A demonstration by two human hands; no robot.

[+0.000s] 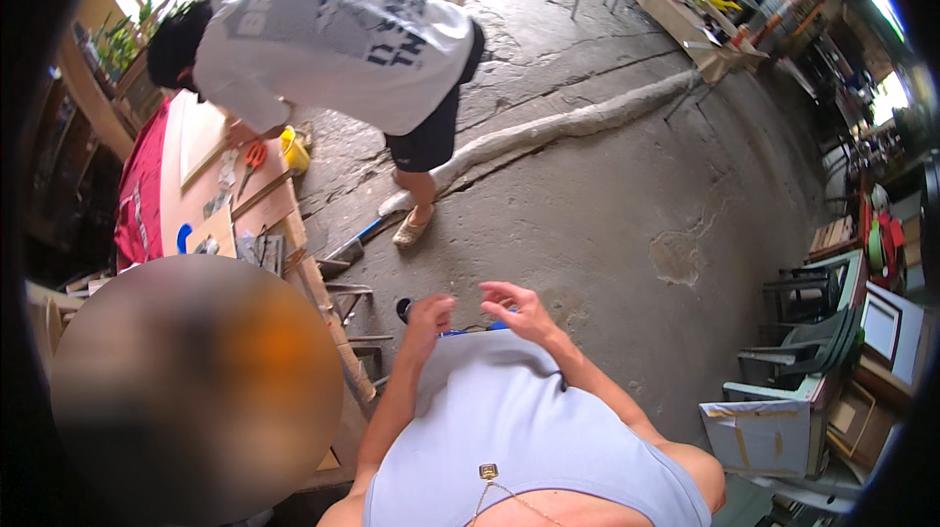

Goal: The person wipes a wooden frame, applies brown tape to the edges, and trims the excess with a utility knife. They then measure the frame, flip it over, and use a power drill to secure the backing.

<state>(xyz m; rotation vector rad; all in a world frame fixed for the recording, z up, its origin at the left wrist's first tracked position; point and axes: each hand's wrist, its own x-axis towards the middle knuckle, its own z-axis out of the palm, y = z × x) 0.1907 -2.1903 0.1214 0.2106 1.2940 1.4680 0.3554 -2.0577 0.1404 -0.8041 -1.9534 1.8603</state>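
Observation:
Both my hands are raised in front of my light grey top (490, 380). My left hand (429, 317) is loosely curled, with its half-bent fingers toward the right hand and nothing visible in them. A small dark round object (403, 310) shows just beside it; its kind is unclear. A short gap away, my right hand (517, 310) has its fingers stretched and apart, holding nothing. Something blue (499, 325) peeks out below the hands at the hem of my top, mostly hidden.
A person (333, 47) in a white T-shirt bends over a wooden workbench (279, 199) at left, with orange-handled scissors (253, 163) and a yellow container (295, 150) nearby. A blurred disc hides the lower left. Stacked chairs (818, 336) stand right; a thick pale ridge (578, 120) crosses the floor.

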